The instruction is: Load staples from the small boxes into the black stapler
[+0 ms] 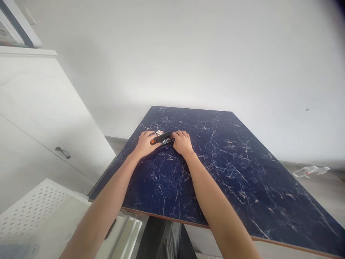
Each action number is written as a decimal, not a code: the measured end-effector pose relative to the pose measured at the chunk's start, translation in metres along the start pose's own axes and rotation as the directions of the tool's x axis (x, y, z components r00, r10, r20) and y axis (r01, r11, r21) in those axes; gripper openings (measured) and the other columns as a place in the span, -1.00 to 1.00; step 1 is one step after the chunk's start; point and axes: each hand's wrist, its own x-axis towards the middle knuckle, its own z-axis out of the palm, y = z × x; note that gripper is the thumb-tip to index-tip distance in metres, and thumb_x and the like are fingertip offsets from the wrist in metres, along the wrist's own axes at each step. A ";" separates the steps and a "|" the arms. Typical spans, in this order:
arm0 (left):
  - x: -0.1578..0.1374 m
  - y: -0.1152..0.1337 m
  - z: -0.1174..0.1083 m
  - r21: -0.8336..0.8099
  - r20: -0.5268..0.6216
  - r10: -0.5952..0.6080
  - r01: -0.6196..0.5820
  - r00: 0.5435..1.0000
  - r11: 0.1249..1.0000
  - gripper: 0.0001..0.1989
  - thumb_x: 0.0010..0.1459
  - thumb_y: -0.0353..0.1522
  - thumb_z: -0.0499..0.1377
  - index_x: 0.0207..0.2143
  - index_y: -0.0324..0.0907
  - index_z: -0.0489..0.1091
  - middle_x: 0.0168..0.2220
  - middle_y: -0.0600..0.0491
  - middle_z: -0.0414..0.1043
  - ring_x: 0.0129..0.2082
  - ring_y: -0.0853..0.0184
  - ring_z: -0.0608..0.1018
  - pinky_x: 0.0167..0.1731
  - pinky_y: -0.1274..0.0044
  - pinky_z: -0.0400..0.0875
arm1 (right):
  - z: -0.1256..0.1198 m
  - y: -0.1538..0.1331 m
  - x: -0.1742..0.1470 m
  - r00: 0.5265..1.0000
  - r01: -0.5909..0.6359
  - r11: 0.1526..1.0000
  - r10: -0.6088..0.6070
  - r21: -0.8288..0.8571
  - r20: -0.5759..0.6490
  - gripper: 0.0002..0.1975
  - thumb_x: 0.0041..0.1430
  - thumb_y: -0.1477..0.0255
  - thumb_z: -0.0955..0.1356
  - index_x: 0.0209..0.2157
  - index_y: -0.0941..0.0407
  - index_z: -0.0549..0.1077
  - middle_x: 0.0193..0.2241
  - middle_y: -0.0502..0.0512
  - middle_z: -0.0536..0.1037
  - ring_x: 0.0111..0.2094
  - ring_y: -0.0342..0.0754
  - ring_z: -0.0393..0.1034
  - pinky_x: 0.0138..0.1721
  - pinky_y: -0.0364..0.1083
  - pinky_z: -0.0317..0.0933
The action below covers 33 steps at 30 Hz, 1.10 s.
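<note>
- We see a pale wall (194, 54) filling the upper part of the view, plain apart from one small mark far to the right.
- Below it we have a table (229, 176) with a dark blue top, veined in white like marble, its near edge trimmed in brown.
- On the left we find a white cabinet (40, 97) standing beside the table.
- At the lower left we see a white container (31, 205) with rows of small holes in its wall.
- We see the right forearm (215, 201) and the left forearm (107, 198) reaching in from the near side over the tabletop.
- On the floor (332, 185), past the table's right edge, we spot a crumpled piece of clear plastic (309, 171).
- We see the left hand (144, 144) partly closed about the left end of a black tool (164, 137), thumb on the near side, fingers reaching behind.
- We see the right hand (183, 142) with its fingers curled at the tool's right end; at this distance we cannot tell whether it grips or merely touches.
- The tool lies slantwise between the two hands, on the left half of the tabletop.
- We note a dark handle (63, 152) on the cabinet.
- Just behind the tool, near the left fingertips, we see a small white-and-red packet (159, 132).
- Smallest, we pick out an orange part (152, 141) on the tool's left end.
</note>
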 end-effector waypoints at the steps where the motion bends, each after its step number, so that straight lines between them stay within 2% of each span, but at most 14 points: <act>1: 0.000 0.000 0.000 0.000 -0.002 -0.001 0.001 1.000 1.000 -0.62 0.21 -0.10 0.23 0.00 -0.07 0.53 0.22 -0.04 0.37 0.24 -0.03 0.29 0.23 0.13 0.21 | 0.000 0.000 0.000 1.000 0.003 1.000 -0.004 -0.014 -0.026 -0.62 0.21 0.61 0.21 -0.02 0.09 0.49 -0.01 0.28 0.51 0.04 0.22 0.25 0.09 0.12 0.09; 4: 0.000 0.001 0.001 -0.008 -0.010 0.003 -0.003 1.000 1.000 -0.62 0.20 -0.11 0.23 -0.01 -0.08 0.53 0.20 -0.04 0.39 0.23 -0.03 0.31 0.23 0.15 0.22 | 0.001 0.003 0.003 0.992 -0.083 0.996 0.086 0.028 -0.097 -0.65 0.23 0.57 0.21 -0.01 0.13 0.48 -0.09 0.28 0.55 -0.01 0.22 0.31 0.05 0.10 0.13; 8: 0.000 0.003 0.001 -0.011 0.011 -0.002 0.002 1.000 1.000 -0.60 0.22 -0.10 0.21 0.01 -0.08 0.51 0.19 -0.04 0.41 0.22 -0.03 0.31 0.22 0.15 0.22 | 0.003 0.015 0.006 0.957 -0.252 0.920 0.282 0.301 -0.062 -0.71 0.24 0.47 0.24 -0.06 0.08 0.48 -0.18 0.17 0.61 -0.13 0.11 0.44 -0.06 0.00 0.23; 10: 0.001 0.004 0.001 -0.002 0.012 -0.013 0.013 1.000 1.000 -0.61 0.21 -0.10 0.21 0.00 -0.08 0.51 0.18 -0.04 0.42 0.21 -0.03 0.32 0.21 0.17 0.23 | 0.002 0.022 0.006 0.914 -0.330 0.830 0.401 0.449 -0.070 -0.74 0.26 0.40 0.24 -0.09 0.07 0.48 -0.19 0.13 0.63 -0.16 0.05 0.48 -0.07 -0.04 0.26; 12: 0.001 0.005 0.001 0.006 0.015 -0.024 0.024 1.000 1.000 -0.61 0.22 -0.10 0.20 0.00 -0.09 0.51 0.17 -0.04 0.43 0.21 -0.02 0.32 0.20 0.17 0.24 | -0.001 0.027 0.005 0.838 -0.422 0.738 0.539 0.528 -0.085 -0.73 0.26 0.31 0.24 -0.14 0.09 0.49 -0.20 0.13 0.64 -0.18 0.04 0.50 -0.07 -0.04 0.27; 14: 0.000 0.007 0.000 0.018 0.025 -0.024 0.024 0.999 1.000 -0.62 0.23 -0.10 0.18 0.01 -0.08 0.50 0.16 -0.04 0.43 0.20 -0.03 0.33 0.18 0.16 0.25 | -0.004 0.029 0.003 0.769 -0.506 0.683 0.634 0.527 -0.083 -0.68 0.25 0.27 0.24 -0.10 0.11 0.49 -0.24 0.16 0.64 -0.21 0.08 0.51 -0.09 -0.02 0.29; 15: 0.000 0.008 0.000 0.025 0.027 -0.020 0.019 0.999 1.000 -0.62 0.24 -0.11 0.17 0.01 -0.08 0.49 0.15 -0.05 0.43 0.19 -0.03 0.33 0.17 0.15 0.25 | -0.005 0.028 0.002 0.759 -0.533 0.682 0.647 0.501 -0.072 -0.64 0.25 0.28 0.23 -0.01 0.13 0.46 -0.25 0.18 0.64 -0.21 0.10 0.51 -0.10 -0.01 0.29; 16: 0.000 0.009 0.000 0.033 0.030 -0.013 0.012 0.999 0.999 -0.62 0.24 -0.11 0.16 0.02 -0.08 0.49 0.15 -0.05 0.43 0.19 -0.03 0.33 0.17 0.15 0.25 | -0.005 0.026 0.001 0.777 -0.542 0.708 0.627 0.453 -0.050 -0.58 0.26 0.32 0.22 0.09 0.15 0.41 -0.25 0.20 0.64 -0.19 0.12 0.52 -0.09 0.01 0.28; 18: 0.000 0.010 0.000 0.047 0.034 -0.002 0.000 0.999 0.999 -0.61 0.25 -0.12 0.15 0.04 -0.08 0.47 0.15 -0.06 0.42 0.19 -0.04 0.33 0.17 0.14 0.25 | -0.005 0.017 0.000 0.851 -0.502 0.798 0.525 0.333 0.024 -0.50 0.26 0.41 0.20 0.21 0.19 0.31 -0.21 0.27 0.64 -0.13 0.17 0.52 -0.04 0.05 0.26; 20: 0.001 0.009 0.001 0.062 0.041 -0.001 -0.001 0.999 0.998 -0.60 0.26 -0.13 0.15 0.07 -0.08 0.45 0.16 -0.07 0.41 0.20 -0.04 0.32 0.17 0.14 0.24 | -0.003 0.004 0.000 0.910 -0.415 0.876 0.401 0.246 0.106 -0.54 0.27 0.46 0.19 0.17 0.18 0.37 -0.15 0.32 0.63 -0.05 0.22 0.50 0.04 0.12 0.22; 22: 0.001 0.008 0.002 0.086 0.049 -0.005 0.001 0.999 0.996 -0.59 0.26 -0.12 0.15 0.09 -0.08 0.44 0.18 -0.09 0.39 0.21 -0.06 0.31 0.17 0.13 0.23 | 0.000 -0.010 -0.001 0.937 -0.343 0.909 0.313 0.237 0.155 -0.61 0.26 0.46 0.21 0.06 0.13 0.48 -0.12 0.29 0.63 -0.02 0.23 0.49 0.08 0.15 0.18; 28: 0.002 0.004 0.006 0.169 0.057 -0.019 0.009 0.998 0.986 -0.52 0.30 -0.05 0.10 0.16 -0.04 0.39 0.30 -0.14 0.25 0.28 -0.13 0.23 0.21 0.06 0.15 | 0.001 -0.029 0.000 0.950 -0.271 0.920 0.207 0.283 0.236 -0.62 0.25 0.44 0.21 0.02 0.04 0.51 -0.09 0.16 0.64 0.00 0.21 0.49 0.09 0.15 0.18; 31: 0.001 0.009 0.006 0.194 0.060 -0.034 0.022 0.998 0.981 -0.49 0.31 -0.02 0.08 0.19 -0.06 0.38 0.31 -0.16 0.24 0.29 -0.13 0.23 0.21 0.07 0.16 | -0.002 -0.028 0.001 0.941 -0.290 0.910 0.216 0.295 0.260 -0.63 0.25 0.42 0.23 0.02 0.00 0.51 -0.06 0.12 0.63 0.02 0.19 0.48 0.07 0.10 0.20; 33: 0.001 0.012 0.002 0.175 0.065 -0.055 0.042 0.996 0.984 -0.46 0.32 0.00 0.06 0.21 -0.07 0.37 0.30 -0.16 0.25 0.29 -0.13 0.24 0.21 0.07 0.17 | -0.003 -0.030 0.000 0.931 -0.336 0.896 0.269 0.291 0.248 -0.60 0.29 0.41 0.20 0.10 0.02 0.46 -0.03 0.15 0.62 0.02 0.17 0.48 0.05 0.08 0.21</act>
